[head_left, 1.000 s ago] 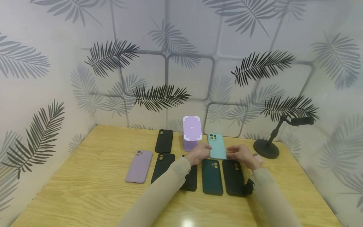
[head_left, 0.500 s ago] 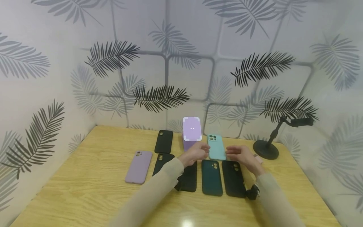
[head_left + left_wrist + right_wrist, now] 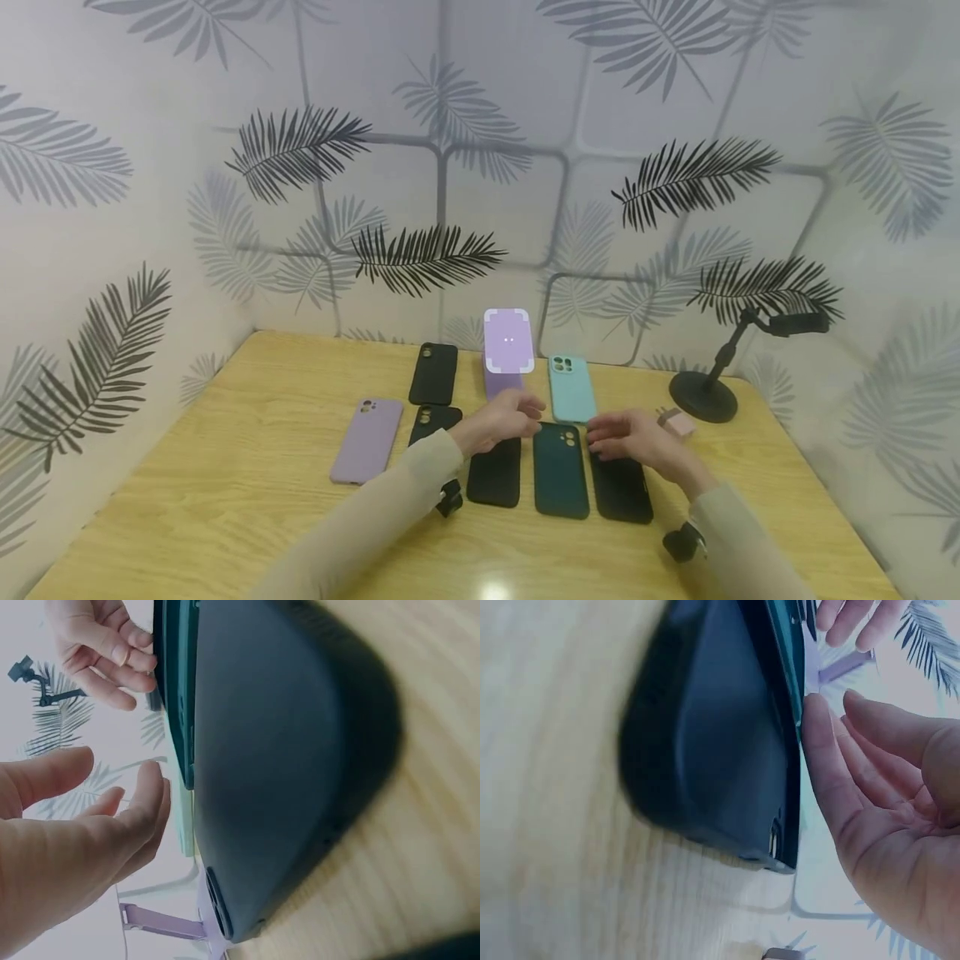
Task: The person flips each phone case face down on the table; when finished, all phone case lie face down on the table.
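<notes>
Both hands (image 3: 558, 429) drawn back from mint case (image 3: 572, 389), open and empty, wooden table (image 3: 225, 500), leaf-patterned walls (image 3: 112, 208)

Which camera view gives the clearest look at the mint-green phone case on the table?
The head view: the mint-green phone case lies flat and whole beyond both hands, camera cutouts visible. The left wrist view shows at most a pale sliver; in the right wrist view I cannot pick it out.

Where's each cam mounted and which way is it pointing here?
Head: on the head, facing forward and down at the table; both sleeves, left hand, right hand show.
Left wrist: low at the table, along a black case; left hand's fingers show.
Right wrist: low, along another black case; right palm shows.
Shared: both wrist views catch the dark green case.
</notes>
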Tool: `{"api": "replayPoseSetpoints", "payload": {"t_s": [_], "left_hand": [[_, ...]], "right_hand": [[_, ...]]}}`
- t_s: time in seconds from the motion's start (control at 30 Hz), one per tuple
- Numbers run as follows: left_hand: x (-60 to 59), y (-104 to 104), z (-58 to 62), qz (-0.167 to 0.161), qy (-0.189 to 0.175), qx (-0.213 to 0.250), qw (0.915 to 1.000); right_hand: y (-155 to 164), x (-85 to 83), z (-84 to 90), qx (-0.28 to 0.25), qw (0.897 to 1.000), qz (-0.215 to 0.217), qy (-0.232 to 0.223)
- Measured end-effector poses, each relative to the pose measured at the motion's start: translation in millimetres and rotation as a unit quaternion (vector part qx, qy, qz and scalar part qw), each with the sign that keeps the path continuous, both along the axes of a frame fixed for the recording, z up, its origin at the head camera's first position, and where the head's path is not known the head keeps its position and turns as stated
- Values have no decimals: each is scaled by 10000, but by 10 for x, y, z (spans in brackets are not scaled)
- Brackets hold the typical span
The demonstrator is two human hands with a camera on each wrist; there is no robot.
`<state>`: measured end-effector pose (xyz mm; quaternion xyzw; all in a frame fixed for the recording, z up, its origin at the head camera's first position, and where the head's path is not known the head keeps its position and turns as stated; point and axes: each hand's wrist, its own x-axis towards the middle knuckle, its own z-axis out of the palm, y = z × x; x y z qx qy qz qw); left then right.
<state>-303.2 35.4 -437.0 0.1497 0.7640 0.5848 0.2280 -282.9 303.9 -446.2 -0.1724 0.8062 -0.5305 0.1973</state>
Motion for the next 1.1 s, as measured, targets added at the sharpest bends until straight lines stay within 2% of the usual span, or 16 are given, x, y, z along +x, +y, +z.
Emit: {"api": "replayPoseSetpoints", "payload": {"t_s": [0.2, 0.4, 0.6, 0.93, 1.1], "left_hand": [[121, -114, 18, -149, -155, -32, 9998], [212, -189, -19, -298, 1, -138, 9995], [279, -234, -44, -473, -65, -87, 9988], [341, -185, -58, -690, -10, -271, 9972], [341, -132, -61, -576, -83, -133, 9982]], "right_hand": [[-49, 103, 19, 82, 9999, 86, -110], [-68, 202, 30, 45, 9993, 135, -339], [-94, 250, 34, 91, 9989, 101, -456], [-163, 264, 13, 364, 9986, 9, -390], [-173, 246, 4, 466, 9983, -53, -337]]}}
